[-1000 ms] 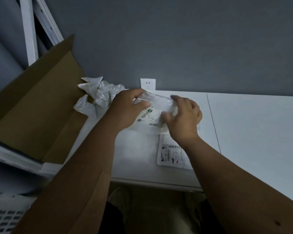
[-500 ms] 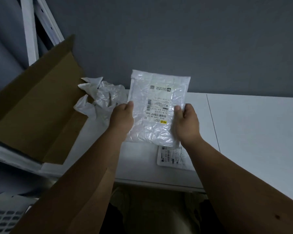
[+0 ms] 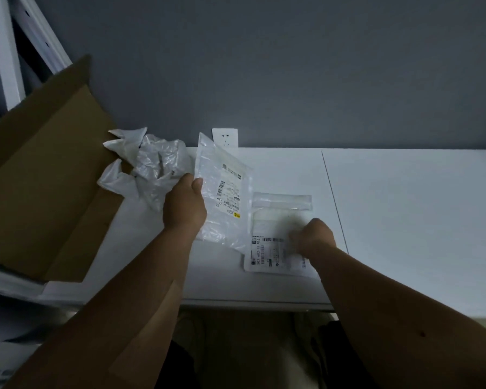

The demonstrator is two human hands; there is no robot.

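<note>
Your left hand pinches the tilted pouch by its left edge, long axis pointing away from you. The flat pouch lies on the table under your curled right hand; its grip is unclear.

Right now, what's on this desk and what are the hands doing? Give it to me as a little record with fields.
left hand: grips the labelled packet by its left edge, holding it up at a tilt
right hand: on the flat packet; blurred, so the grip is unclear
flat packet: lies on the white table, printed label facing up
far left: crumpled plastic beside an open cardboard box
behind: wall socket on the grey wall
</note>
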